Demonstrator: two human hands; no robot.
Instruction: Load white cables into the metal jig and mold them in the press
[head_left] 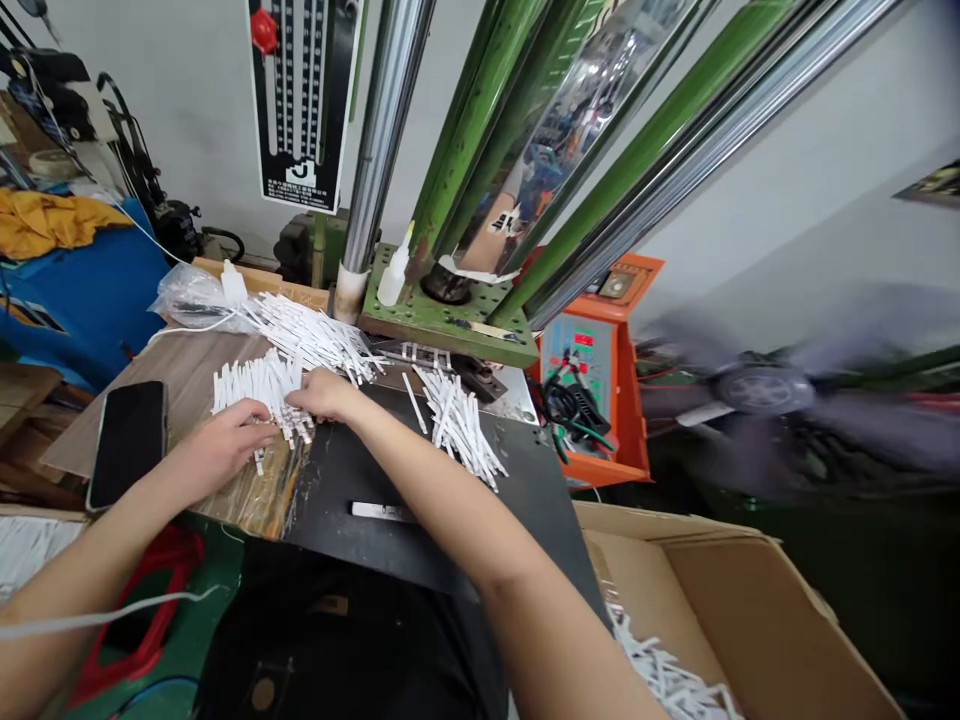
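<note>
A bunch of thin white strips (251, 385) lies on the wooden board at the left of the worktop. My left hand (225, 445) grips its near side with curled fingers. From the right, my right hand (324, 393) closes its fingers on the same bunch; its fingertips are partly hidden. Behind both hands a larger heap of white strips (311, 330) spreads across the board. More loose white strips (457, 425) lie to the right on the black worktop. A single pale bar (375, 511) sits near the front edge, partly covered by my right forearm.
A black phone (129, 440) lies at the left. A green press (450, 320) with a small white bottle (394, 275) stands behind the worktop. An orange control box (630, 400) and a spinning fan (765, 390) are right. A cardboard box (750, 590) holds white pieces.
</note>
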